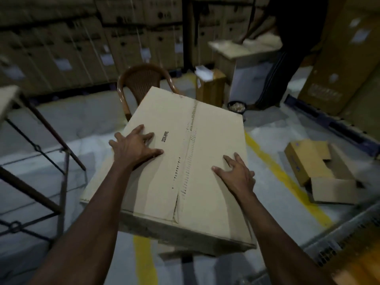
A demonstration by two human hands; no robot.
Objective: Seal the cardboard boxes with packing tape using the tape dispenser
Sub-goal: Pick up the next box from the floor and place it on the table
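Item: left hand [133,145], fingers [149,137] spread and straight, pressed flat on the left flap of the cardboard box [164,112] close to its left edge, grasping nothing. Item: right hand [234,171], fingers likewise splayed and flat on the right flap by the right edge, nothing held. Item: centre seam [188,149], lying between the two hands and touched by neither; long axis runs from the box's near edge to its far edge, away from the person. The right hand sits nearer the near edge, the left further along. Seam slightly gaping at the near end; no tape discernible on it. Tape dispenser: not in view, so judged a fetch before sealing. Support under the box: largely hidden. On the floor to the right, an open carton [308,161], flaps out, contents not legible. Beyond the far edge, a dark tub [236,106] of pale bits, a small carton [211,89] topped with white paper, and a brown chair [144,79].
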